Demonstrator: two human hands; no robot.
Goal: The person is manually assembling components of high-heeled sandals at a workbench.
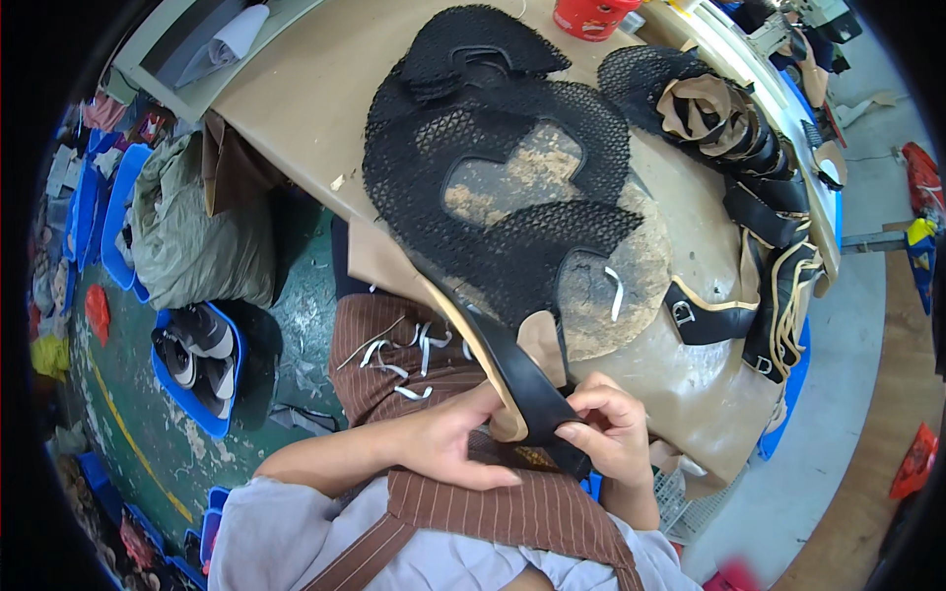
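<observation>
Strap end hidden under mesh

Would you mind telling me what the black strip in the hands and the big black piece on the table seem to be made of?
The black strip, pinched by the left hand and right hand, looks like smooth leather or imitation leather: a dull sheen on top, a tan underside. The black piece appears to be open mesh fabric; the table shows through its holes.
</observation>
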